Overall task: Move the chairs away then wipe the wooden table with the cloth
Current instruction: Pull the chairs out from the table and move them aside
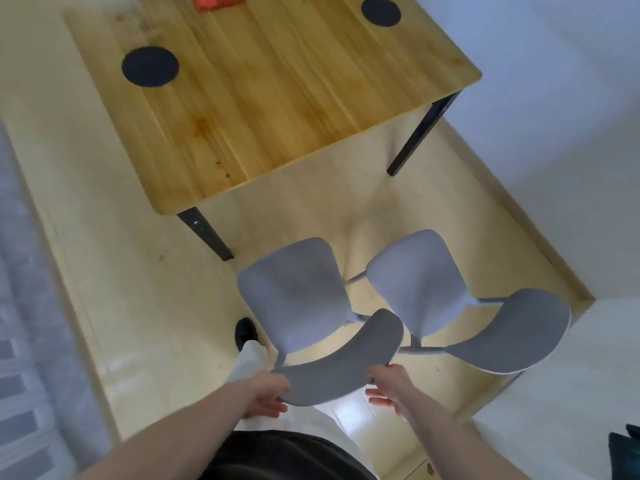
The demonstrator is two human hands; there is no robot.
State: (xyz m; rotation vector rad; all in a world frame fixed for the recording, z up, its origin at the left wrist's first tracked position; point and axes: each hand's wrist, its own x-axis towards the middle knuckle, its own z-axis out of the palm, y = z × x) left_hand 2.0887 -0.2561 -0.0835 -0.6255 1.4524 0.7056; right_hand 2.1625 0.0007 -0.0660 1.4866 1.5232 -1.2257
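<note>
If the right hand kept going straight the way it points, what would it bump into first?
Probably the backrest of the nearer grey chair, which the right hand already holds at its edge; beyond lies that chair's seat. Depth is hard to judge.

Bright, even daylight fills the scene, with the strongest light entering from the left, where a sheer curtain (31, 306) is washed out to pale blue-white. The table (277, 109) shows a soft sheen along its grain, and glossy patches of glare lie on the floor (114, 367) near the lower left and between the forearms. Shadows are faint and diffuse, pooling under the table. The whole frame is slightly soft; motion blur smears the chair backrest (343, 368) and the hands. Wide-angle distortion bends the walls and floor edges toward the corners.
</note>
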